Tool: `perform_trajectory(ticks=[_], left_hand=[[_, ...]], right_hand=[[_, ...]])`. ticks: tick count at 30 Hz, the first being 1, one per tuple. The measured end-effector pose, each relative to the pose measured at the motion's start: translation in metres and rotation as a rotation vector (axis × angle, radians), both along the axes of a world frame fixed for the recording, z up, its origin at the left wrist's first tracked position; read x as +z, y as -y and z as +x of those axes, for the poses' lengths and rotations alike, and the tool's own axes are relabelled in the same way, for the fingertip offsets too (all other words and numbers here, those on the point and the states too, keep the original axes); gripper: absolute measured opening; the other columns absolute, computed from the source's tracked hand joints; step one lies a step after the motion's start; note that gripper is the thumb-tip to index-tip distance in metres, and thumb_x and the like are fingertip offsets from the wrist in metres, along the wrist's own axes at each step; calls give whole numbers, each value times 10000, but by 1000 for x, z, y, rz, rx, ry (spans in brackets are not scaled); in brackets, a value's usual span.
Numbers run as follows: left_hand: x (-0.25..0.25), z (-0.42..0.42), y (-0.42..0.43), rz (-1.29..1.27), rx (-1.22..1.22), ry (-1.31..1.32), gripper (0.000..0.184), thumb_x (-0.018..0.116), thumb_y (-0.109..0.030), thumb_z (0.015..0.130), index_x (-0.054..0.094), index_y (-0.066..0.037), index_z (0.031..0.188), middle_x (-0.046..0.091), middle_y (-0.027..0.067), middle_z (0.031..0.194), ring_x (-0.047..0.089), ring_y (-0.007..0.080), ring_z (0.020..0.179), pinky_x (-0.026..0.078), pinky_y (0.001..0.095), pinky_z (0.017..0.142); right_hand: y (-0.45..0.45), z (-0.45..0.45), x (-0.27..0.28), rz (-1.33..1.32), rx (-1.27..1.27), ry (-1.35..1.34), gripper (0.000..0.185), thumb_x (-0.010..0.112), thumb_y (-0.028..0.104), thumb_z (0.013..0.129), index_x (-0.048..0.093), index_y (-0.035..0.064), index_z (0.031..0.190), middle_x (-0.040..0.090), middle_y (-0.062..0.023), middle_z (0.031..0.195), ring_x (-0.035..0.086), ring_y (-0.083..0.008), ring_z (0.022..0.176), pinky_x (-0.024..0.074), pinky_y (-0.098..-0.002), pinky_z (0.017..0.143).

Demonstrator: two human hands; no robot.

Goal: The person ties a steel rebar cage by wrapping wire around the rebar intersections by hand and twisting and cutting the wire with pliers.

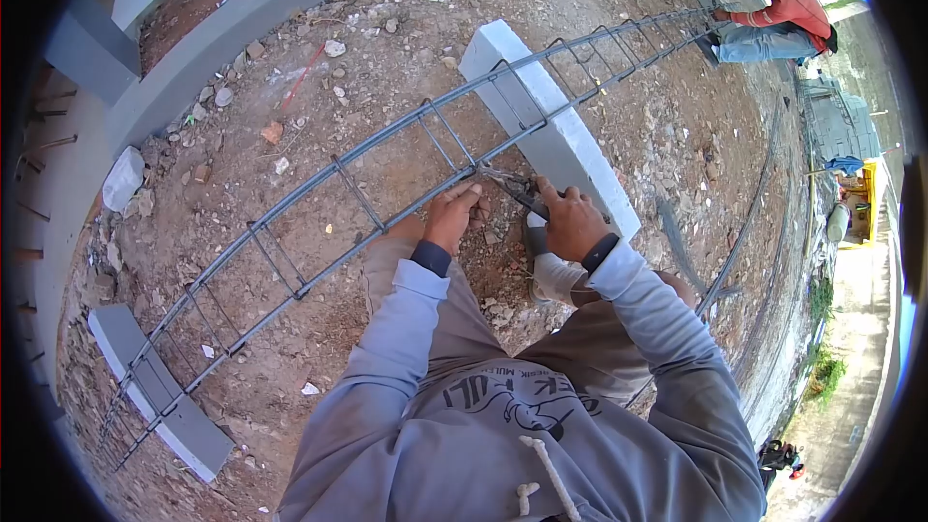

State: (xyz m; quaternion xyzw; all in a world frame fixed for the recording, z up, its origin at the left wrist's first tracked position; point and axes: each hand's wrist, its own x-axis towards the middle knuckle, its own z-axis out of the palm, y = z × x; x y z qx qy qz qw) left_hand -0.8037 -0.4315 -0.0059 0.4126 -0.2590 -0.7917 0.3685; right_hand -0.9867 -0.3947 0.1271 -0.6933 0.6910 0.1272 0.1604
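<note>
A long rebar cage [367,201] of longitudinal steel bars and square stirrups runs diagonally across the view. My right hand [572,222] is closed round the dark handles of a pair of pliers [522,195]. Their jaws reach the cage's near bar at a stirrup joint. Just left of the jaws, my left hand [454,217] is pinched closed beside the same bar. Whatever its fingertips hold is hidden or too small to make out.
The cage rests across a pale block [556,126] and a grey block [159,391]. A person in a red top [788,10] crouches by its far end. Stones and rubble cover the ground. A low concrete kerb [242,24] curves along the left.
</note>
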Motion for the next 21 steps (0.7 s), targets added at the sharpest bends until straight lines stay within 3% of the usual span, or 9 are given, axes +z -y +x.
perform_trajectory(ticks=[5,8,11,14,17,20,21], left_hand=[[0,-4,0,28,36,5,243,543,-251,948,660,-52,1023,644,17,763,577,88,619,455,226,527],[8,-3,0,42,38,-7,242,550,-260,945,657,-49,995,650,26,765,591,98,613,472,234,532],[8,-2,0,60,17,-28,239,581,-267,931,655,-43,969,649,41,772,598,119,618,479,245,545],[14,-2,-2,50,-12,-20,248,609,-285,916,645,-48,975,652,48,815,605,124,659,487,257,582],[8,-11,-6,50,72,-26,292,621,-328,903,623,-56,1010,654,58,900,615,140,749,499,299,659],[4,-28,-2,153,129,-204,326,615,-354,896,601,-65,1046,650,67,966,619,178,856,504,365,774],[4,-34,-1,205,133,-286,333,610,-359,896,595,-68,1057,647,69,983,620,193,892,503,389,816]], right_hand=[[-5,0,-4,-13,10,16,698,593,112,777,323,75,1420,561,-318,1032,582,-497,912,478,-502,839],[-10,6,-1,-61,-1,14,585,580,111,773,414,56,1331,602,-285,991,597,-465,929,480,-511,822],[-5,2,-7,70,-19,42,521,627,179,756,492,23,1234,632,-260,938,636,-405,914,497,-482,829],[-1,-8,-17,208,10,215,355,594,207,818,552,-1,1103,654,-194,842,668,-317,826,529,-422,756],[10,-9,0,683,-416,759,323,548,258,892,575,-21,1053,658,-161,854,665,-255,779,544,-372,681],[-1,-29,-33,780,-598,1348,360,527,306,929,590,-40,1008,659,-135,811,648,-212,680,545,-328,638],[1,-33,-35,820,-613,1335,359,516,292,936,581,-51,1022,657,-140,820,649,-221,676,554,-342,624]])
